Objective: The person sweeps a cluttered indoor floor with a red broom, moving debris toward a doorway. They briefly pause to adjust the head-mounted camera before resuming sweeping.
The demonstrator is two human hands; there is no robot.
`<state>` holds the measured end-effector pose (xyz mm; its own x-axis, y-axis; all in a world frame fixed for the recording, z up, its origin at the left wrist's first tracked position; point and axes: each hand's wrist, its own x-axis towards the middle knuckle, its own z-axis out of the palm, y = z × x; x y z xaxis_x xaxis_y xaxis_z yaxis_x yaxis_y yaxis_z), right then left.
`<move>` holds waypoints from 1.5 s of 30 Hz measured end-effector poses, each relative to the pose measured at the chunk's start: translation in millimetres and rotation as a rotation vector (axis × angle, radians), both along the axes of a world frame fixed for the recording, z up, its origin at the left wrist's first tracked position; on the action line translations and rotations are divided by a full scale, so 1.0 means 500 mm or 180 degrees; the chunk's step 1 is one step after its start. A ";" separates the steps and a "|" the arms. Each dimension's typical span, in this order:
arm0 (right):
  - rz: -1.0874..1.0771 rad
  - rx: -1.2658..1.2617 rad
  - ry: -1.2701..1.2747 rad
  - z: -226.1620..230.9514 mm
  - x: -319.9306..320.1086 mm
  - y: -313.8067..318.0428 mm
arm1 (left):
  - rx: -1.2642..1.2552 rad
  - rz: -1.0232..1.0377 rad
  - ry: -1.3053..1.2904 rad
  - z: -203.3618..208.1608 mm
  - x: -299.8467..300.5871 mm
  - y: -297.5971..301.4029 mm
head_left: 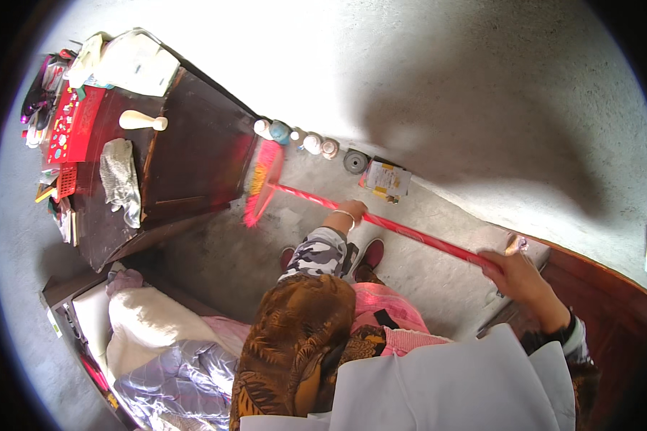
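Observation:
A red broom (424, 238) reaches across the middle of the head view, its pink and yellow bristles at the left, close to the dark cabinet (200, 136). My left hand (350, 211), with a bracelet at the wrist, is closed round the middle of the handle. Farther right, my right hand (516, 279) grips the handle's upper end. The bristles rest on or just above the grey floor (424, 287); I cannot tell which. Along the wall beyond the broom stand several small bottles and jars (312, 143), a dark round disc (355, 161) and a box (387, 179).
A red box (75, 123), a pale wooden handle-shaped piece (143, 121) and a grey cloth (120, 176) lie on the cabinet. Bedding with a shiny quilt (176, 384) is at lower left. Brown wooden furniture (597, 302) stands at the right, near my right arm.

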<state>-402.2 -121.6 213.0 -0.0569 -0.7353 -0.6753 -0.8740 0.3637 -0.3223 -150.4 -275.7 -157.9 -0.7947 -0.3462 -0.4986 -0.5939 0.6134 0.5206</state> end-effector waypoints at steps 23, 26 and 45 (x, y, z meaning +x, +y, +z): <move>-0.1195 -0.0030 0.0816 0.433 0.463 0.284 | 0.1638 -0.1910 0.0962 0.259 0.091 0.292; -0.1206 -0.0528 0.0874 0.452 0.503 0.320 | 0.1366 -0.1717 0.0997 0.319 0.149 0.286; -0.1340 0.0465 0.2009 0.408 0.503 0.636 | 0.0872 -0.1729 0.1748 0.206 -0.075 0.693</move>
